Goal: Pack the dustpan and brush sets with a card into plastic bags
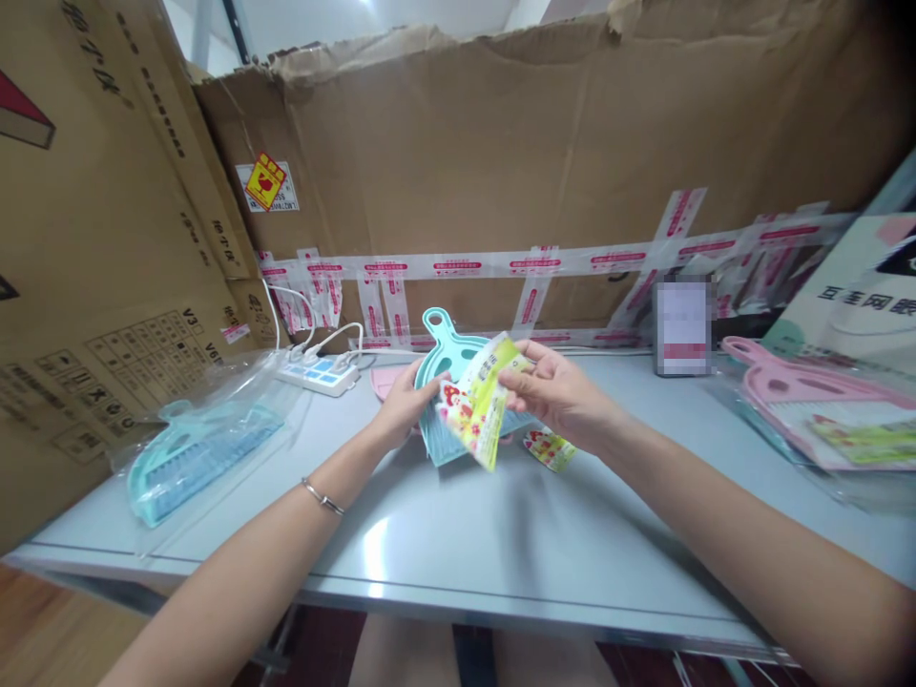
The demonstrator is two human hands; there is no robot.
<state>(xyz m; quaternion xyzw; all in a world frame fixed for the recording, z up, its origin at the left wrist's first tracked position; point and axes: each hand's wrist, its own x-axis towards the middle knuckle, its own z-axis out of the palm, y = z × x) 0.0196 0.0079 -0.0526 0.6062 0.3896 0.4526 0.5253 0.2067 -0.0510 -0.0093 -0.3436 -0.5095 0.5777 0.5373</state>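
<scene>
1. Left hand (405,405) grips the turquoise dustpan (462,343); right hand (558,384) pinches the printed card (487,405) before it.
2. Grey tabletop (429,539) beneath both grips, power strip (319,375) to their left!
3. Taped cardboard (487,143) towers behind!

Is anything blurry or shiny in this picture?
In the head view, the printed card in the right hand looks slightly blurred; also in the head view, white glare streaks the table toward its near edge.

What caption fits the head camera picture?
Left hand holding a teal dustpan, right hand pinching a bright printed card.
</scene>
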